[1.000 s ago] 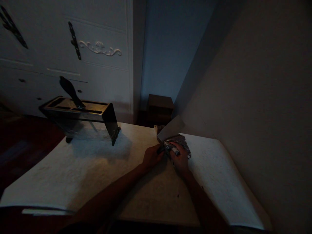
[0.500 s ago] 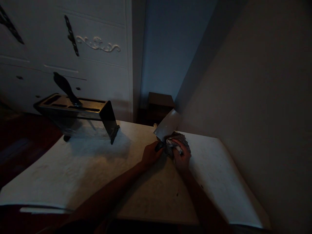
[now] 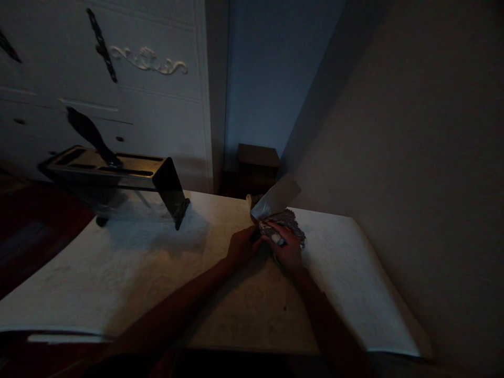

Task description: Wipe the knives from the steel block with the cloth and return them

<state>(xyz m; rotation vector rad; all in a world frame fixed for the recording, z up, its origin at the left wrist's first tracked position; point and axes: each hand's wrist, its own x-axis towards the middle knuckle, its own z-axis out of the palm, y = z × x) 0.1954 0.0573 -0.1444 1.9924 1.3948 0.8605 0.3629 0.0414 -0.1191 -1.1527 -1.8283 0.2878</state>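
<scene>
Grey crumpled cloth (image 3: 286, 222) presses against the cleaver's (image 3: 275, 197) broad, dull-shining blade.

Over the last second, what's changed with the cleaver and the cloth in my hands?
The cleaver blade tipped up half a second ago and has now dropped back lower against the cloth. The left hand kept its grip on the handle; the right hand kept the cloth bunched at the blade. The knife block and table are as they were; only the camera shifted.

Hidden inside the left hand (image 3: 241, 247): the broad steel cleaver's (image 3: 275, 197) handle. Cut off at upper left: dark ornate door handle (image 3: 8, 46).
</scene>
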